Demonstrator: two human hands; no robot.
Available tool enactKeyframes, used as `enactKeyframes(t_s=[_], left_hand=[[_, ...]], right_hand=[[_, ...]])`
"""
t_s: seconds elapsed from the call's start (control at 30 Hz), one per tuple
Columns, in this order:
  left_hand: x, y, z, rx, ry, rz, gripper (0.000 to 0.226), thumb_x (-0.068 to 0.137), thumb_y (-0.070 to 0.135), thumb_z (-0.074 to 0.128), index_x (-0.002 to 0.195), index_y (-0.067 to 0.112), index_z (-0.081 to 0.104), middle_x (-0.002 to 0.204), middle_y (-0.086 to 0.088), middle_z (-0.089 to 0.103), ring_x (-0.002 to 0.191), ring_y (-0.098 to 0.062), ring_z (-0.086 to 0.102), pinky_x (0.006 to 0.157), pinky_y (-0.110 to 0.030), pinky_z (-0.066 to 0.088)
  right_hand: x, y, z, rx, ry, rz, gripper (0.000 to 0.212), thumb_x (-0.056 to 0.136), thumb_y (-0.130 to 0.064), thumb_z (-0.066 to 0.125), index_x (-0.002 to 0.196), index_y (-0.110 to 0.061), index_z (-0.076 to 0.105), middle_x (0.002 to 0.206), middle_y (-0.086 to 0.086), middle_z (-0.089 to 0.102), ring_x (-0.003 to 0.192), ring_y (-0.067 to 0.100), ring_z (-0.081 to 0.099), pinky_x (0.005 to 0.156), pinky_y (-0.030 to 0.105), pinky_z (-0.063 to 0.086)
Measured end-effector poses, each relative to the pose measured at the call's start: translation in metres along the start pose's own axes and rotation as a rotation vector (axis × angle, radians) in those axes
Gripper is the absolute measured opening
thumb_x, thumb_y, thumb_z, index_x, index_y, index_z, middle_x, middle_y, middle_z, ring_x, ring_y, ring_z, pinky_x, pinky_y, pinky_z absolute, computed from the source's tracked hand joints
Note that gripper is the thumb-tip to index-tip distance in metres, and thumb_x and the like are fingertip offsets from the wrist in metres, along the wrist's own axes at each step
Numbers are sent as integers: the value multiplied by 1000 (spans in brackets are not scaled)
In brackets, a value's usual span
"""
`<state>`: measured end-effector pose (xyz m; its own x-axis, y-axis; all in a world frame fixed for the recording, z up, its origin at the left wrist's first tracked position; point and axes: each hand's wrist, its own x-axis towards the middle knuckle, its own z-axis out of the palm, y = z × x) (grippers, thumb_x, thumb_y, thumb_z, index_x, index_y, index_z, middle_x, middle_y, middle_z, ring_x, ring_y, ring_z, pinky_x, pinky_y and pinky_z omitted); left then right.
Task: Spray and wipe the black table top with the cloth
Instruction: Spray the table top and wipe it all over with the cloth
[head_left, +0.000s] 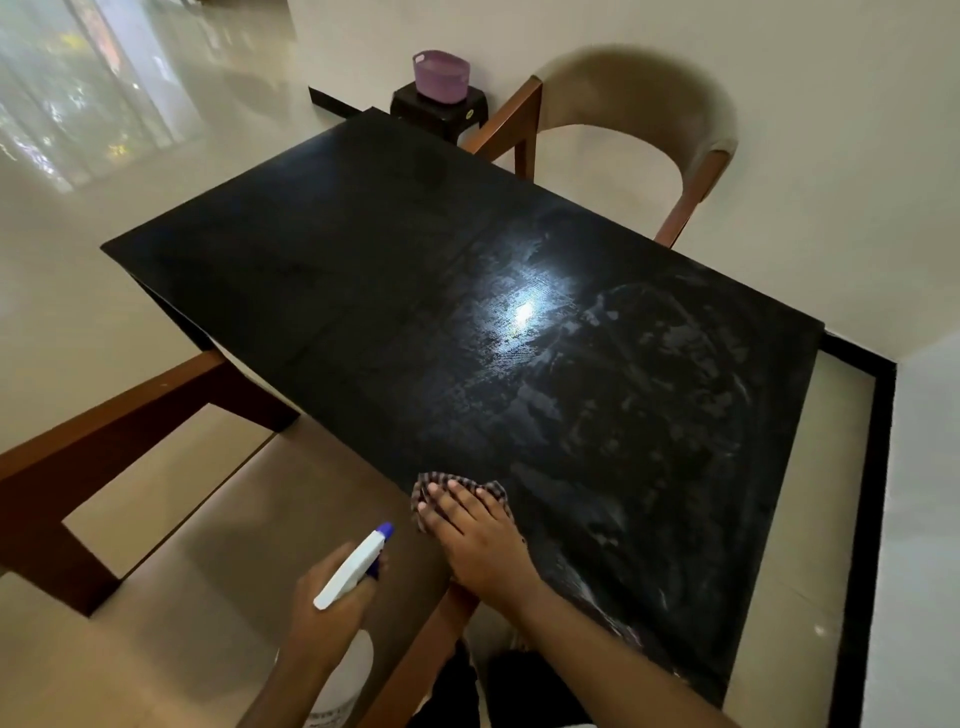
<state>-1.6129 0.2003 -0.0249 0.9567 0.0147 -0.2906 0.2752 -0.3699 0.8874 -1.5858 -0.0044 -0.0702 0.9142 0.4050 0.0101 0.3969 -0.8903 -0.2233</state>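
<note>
Right hand flat, fingers spread, pressing cloth on table top edge at 6 o'clock; left hand wrapped round spray bottle off table at 7. Risk: cloth slipping off near edge, wet streaks at 3 o'clock drying patchy, far dry half at 11 skipped.

Most of the checked cloth sits hidden under the right hand; the spray bottle runs off the bottom edge, its label too blurred to read, and the left hand covers its neck and trigger
</note>
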Motion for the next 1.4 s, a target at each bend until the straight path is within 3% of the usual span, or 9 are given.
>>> enactKeyframes(t_s=[0.1,0.23,0.37,0.5,0.73,0.9,1.07,1.23,1.4], left_hand=[[-9,-8,-10,-8,33,21,16,65,21,63,78,26,70,74,-6,68,57,-22,60,46,-30,49],[-8,-20,-15,-90,64,-36,22,81,-8,65,103,-3,63,86,-25,64,59,-26,58,46,-15,50],[-5,-17,-18,-127,64,-17,25,82,-7,65,106,-3,61,88,-24,64,58,-25,59,47,-14,50],[-4,-4,-24,-219,48,31,26,70,15,63,87,34,68,77,-6,68,48,-21,59,45,-20,52],[7,-2,-27,-150,41,27,41,86,-7,59,90,33,64,82,-20,65,45,-16,57,46,-20,52],[6,-3,-29,-227,95,-18,32,90,-17,44,118,-4,52,79,-7,67,43,-15,57,42,-14,49],[-2,7,-28,-220,133,-51,33,90,-8,51,117,11,51,94,-14,64,47,-11,58,44,-13,48],[-11,16,-22,-168,124,-86,35,89,-7,52,118,12,47,82,-9,60,56,-19,52,42,-9,45],[-12,29,-20,-180,137,-93,35,90,-6,51,121,11,47,90,-10,62,51,-14,57,44,-10,47]], right_hand=[[-4,6,2,-24,34,34,48,94,-38,40,141,-29,40,147,-3,44,136,19,40,109,48,34],[-15,69,-15,-47,67,460,58,88,-46,35,142,-26,41,150,1,39,138,25,36,107,49,31],[-23,86,-22,51,117,741,68,85,-54,25,143,-23,42,153,1,33,143,26,24,113,53,18],[-5,16,-11,97,48,489,65,86,-53,28,146,-29,33,156,-2,28,145,20,17,114,50,9],[13,-14,2,23,-155,72,62,93,-51,38,149,-36,16,160,-6,13,146,18,11,117,51,11],[-7,82,-7,-6,-68,436,75,83,-67,22,149,-32,25,160,-4,14,147,18,12,114,53,13],[-7,107,-5,-2,7,711,70,90,-57,39,149,-20,30,160,4,11,147,21,4,115,51,7],[14,28,12,41,-37,297,66,86,-57,31,144,-25,37,156,0,27,146,20,17,112,55,20],[6,16,10,-35,-98,13,61,93,-56,32,149,-35,23,159,-3,18,146,17,13,114,50,10]])
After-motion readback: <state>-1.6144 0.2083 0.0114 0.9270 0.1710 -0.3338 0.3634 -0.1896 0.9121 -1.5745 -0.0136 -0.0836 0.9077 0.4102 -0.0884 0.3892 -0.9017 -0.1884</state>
